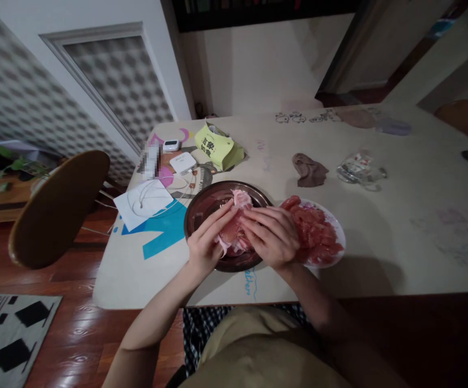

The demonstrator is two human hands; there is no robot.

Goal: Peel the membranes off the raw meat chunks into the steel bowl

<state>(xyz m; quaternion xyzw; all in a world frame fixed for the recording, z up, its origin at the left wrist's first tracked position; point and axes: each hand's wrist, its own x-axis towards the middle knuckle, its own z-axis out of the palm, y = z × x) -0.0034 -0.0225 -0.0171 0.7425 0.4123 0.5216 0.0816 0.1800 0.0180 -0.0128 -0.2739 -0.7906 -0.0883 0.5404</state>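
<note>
A dark metal bowl (201, 207) sits near the table's front edge with pale pink fruit peel and pith (241, 198) in it. Both hands are over the bowl. My left hand (205, 237) and my right hand (272, 234) grip a pink piece of peeled fruit (232, 231) between their fingers, pressed together from either side. Just to the right, touching the bowl, a white plate (338, 226) carries several red fruit segments (315, 231).
A brown chair (56, 207) stands left of the table (379, 242). Behind the bowl lie a yellow-green box (218, 146), white gadgets (183, 161), white paper with a cable (145, 202), a brown cloth (310, 170) and a crumpled clear wrapper (357, 167). A patterned rug (7, 334) covers the floor at left.
</note>
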